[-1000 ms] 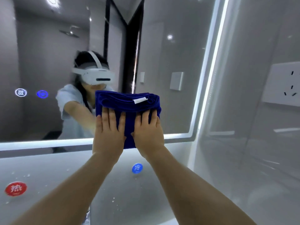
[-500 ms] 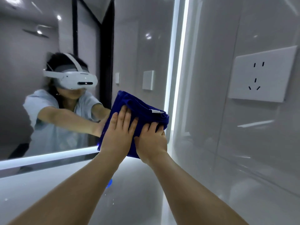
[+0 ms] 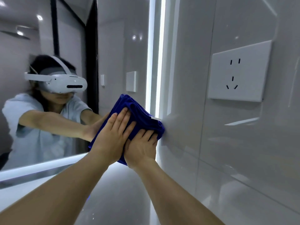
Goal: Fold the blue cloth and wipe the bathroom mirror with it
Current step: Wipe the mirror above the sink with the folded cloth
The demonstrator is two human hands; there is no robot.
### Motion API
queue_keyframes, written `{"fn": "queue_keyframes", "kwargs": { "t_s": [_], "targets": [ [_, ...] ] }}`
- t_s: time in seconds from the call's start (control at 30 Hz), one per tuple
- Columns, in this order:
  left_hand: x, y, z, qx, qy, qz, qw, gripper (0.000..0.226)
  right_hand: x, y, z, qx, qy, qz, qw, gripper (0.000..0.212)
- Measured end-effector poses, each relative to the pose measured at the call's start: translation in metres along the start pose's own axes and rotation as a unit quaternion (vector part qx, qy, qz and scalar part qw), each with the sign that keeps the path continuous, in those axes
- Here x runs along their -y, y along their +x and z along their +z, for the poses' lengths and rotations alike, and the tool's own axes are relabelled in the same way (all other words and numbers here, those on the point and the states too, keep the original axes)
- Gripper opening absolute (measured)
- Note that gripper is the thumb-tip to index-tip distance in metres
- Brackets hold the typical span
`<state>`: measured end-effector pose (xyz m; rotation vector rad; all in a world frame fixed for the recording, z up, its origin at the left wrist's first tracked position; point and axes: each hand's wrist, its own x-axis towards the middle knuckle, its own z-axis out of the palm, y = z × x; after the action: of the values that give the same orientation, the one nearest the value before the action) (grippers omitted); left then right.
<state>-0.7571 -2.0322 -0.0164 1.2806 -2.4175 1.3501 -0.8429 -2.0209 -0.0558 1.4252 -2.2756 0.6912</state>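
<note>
The folded blue cloth (image 3: 139, 116) lies flat against the bathroom mirror (image 3: 116, 46), right at the mirror's lit right edge. My left hand (image 3: 113, 135) presses on the cloth with straight fingers. My right hand (image 3: 142, 146) presses beside it, its fingertips on the cloth's bunched right end, which meets the side wall. A small white tag shows on the cloth's right side. The cloth's lower part is hidden behind both hands.
A white wall socket (image 3: 238, 72) sits on the glossy tiled side wall to the right. A lit strip (image 3: 155, 54) runs down the mirror's right edge and another along its bottom. The mirror reflects a person with a white headset (image 3: 56, 82).
Both hands have slid the cloth to the right across the mirror, from its middle to the lit right edge, and the view has turned right with them.
</note>
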Motion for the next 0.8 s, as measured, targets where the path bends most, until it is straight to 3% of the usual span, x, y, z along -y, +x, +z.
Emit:
{"fn": "queue_keyframes", "kwargs": {
  "t_s": [0.13,0.23,0.5,0.63,0.8],
  "targets": [
    [0.01,0.002,-0.001,-0.008,-0.007,0.016,1.0,0.069,0.008,0.0,-0.002,-0.023,0.085,0.034,0.996,0.075],
    [0.018,0.01,-0.01,-0.023,-0.01,0.025,0.999,0.066,0.01,0.009,-0.008,-0.053,0.068,0.023,0.996,0.063],
    [0.061,0.038,-0.045,-0.075,-0.02,0.001,0.997,0.056,0.018,0.048,-0.057,-0.095,0.085,0.034,0.991,0.068],
    [0.086,0.054,-0.066,-0.101,-0.013,-0.03,0.994,0.06,0.02,0.071,-0.092,-0.091,0.054,-0.028,0.994,0.066],
    [0.119,0.077,-0.096,-0.125,-0.005,-0.073,0.989,0.062,0.031,0.112,-0.133,-0.163,0.024,-0.053,0.985,0.097]
  ]
}}
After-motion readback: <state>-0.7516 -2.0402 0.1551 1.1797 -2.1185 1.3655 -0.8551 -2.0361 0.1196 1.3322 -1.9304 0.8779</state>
